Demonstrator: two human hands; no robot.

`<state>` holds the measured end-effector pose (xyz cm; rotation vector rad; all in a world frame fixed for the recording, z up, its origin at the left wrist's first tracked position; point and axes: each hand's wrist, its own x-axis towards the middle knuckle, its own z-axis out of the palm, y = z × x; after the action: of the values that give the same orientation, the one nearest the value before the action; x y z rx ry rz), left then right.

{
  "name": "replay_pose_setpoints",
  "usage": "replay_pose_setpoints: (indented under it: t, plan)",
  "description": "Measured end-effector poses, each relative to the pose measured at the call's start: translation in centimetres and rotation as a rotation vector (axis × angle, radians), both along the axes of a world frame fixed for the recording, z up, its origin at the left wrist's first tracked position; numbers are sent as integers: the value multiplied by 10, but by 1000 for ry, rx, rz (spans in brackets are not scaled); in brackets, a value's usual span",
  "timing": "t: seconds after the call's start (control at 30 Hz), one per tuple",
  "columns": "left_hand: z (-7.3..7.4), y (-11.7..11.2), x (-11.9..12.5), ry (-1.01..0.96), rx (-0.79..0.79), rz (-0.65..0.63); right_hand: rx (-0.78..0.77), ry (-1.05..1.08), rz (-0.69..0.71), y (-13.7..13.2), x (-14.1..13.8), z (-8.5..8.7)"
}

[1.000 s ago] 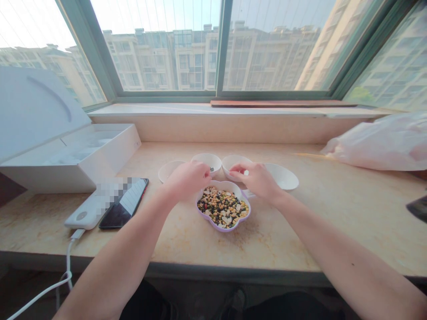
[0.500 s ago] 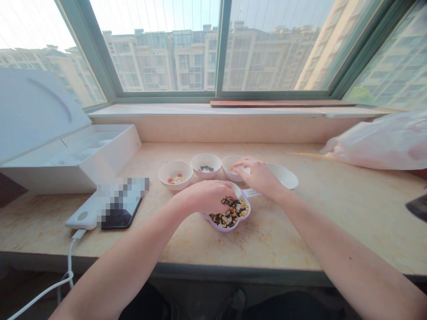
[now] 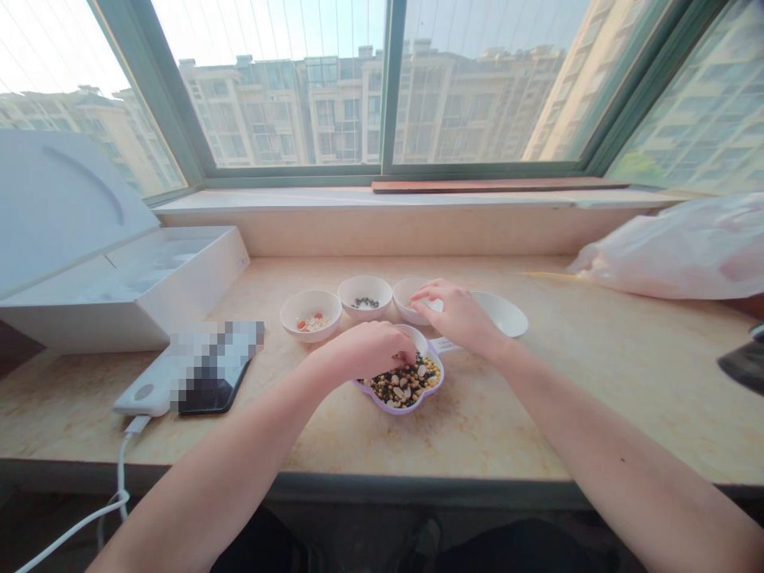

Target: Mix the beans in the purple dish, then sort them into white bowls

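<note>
Head view: mixed beans (image 3: 406, 383) fill a lilac scalloped dish (image 3: 387, 406).

**Window bay in daylight, checked from my place at the counter**

Straight beyond my left hand (image 3: 364, 350) and my right hand (image 3: 457, 314) stands a green-framed window (image 3: 387, 87), its side panes angled inward, with thin wires (image 3: 322, 48) crossing the view. Pale apartment blocks (image 3: 298, 103) stand outside under a bright sky, and daylight enters from ahead. The mottled cream stone counter (image 3: 537, 430) under my hands has a dark front edge (image 3: 418, 491). Past my hands, a cream upstand (image 3: 406, 231) rises to a stone sill (image 3: 298, 199). A reddish wooden board (image 3: 501, 185) lies on the sill, ahead and slightly right of my right hand.
</note>
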<state>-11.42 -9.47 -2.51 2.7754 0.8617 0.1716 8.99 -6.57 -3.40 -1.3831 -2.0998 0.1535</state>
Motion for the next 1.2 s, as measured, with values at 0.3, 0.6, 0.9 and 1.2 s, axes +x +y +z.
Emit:
replay_pose_setpoints:
  t: [0.3,0.6,0.9,1.2]
  plan:
    - [2,-2,-2,-66,21,-64,4,24,15,0,1,-1]
    - [8,2,-6,-237,112,53,-42,154,0,-6,-4,6]
    - [13,6,-9,-449,259,210,-778,686,417,-23,-12,19]
    - [11,1,-6,-401,173,219,-850,628,398,-23,-13,14]
